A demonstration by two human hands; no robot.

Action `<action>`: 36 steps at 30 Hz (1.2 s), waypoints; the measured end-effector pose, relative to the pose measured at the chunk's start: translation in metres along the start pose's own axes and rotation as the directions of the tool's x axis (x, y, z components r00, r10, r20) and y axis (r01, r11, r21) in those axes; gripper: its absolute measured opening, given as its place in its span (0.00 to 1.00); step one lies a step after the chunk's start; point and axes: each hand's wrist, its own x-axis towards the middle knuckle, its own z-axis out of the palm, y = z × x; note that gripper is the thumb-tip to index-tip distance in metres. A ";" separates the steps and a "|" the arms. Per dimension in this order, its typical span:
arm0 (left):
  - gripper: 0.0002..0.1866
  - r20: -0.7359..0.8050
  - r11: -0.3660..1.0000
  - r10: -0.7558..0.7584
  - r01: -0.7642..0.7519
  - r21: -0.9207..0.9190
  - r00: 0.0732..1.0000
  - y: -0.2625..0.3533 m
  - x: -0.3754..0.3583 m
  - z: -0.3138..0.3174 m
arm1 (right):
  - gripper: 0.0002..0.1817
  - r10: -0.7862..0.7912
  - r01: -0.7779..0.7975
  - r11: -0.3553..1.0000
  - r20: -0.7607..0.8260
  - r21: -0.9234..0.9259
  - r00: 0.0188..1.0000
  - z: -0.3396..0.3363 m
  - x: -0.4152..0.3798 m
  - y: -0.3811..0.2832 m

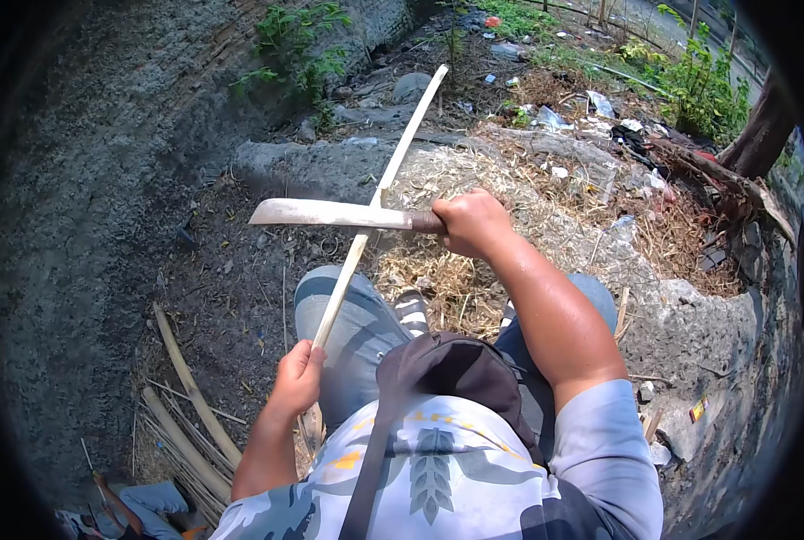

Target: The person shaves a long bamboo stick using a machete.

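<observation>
My right hand (472, 221) is closed round the dark handle of a machete (330, 213). Its broad pale blade points left and lies across a long, light strip of split wood or bamboo (406, 144). Near its lower end, the strip is gripped by my left hand (297, 376), thumb on top, beside my left knee. From there the strip slants up and away to the right, its far end over the rough ground. Blade and strip cross around the strip's middle, where they seem to touch.
Pale shavings (447, 279) cover the ground round my feet. Several long strips (181, 360) lie at lower left, near another person's legs (154, 504). A rough wall (78, 180) rises on the left. Litter (600, 103), a tree trunk (762, 135) and plants are at upper right.
</observation>
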 end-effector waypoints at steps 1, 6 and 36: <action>0.14 -0.004 1.000 -0.012 0.012 0.000 1.000 0.008 0.001 0.001 | 0.06 -0.060 0.061 0.998 0.009 -0.021 0.998 -0.003 0.002 -0.006; 0.13 0.001 0.999 0.020 -0.020 0.031 1.000 0.024 0.000 0.000 | 0.03 -0.229 0.234 0.969 0.064 -0.084 0.971 -0.007 0.004 -0.028; 0.17 -0.224 0.882 0.163 -0.040 0.470 0.961 0.028 -0.045 -0.025 | 0.13 0.539 -0.514 0.819 -0.038 0.254 0.841 0.000 0.007 0.056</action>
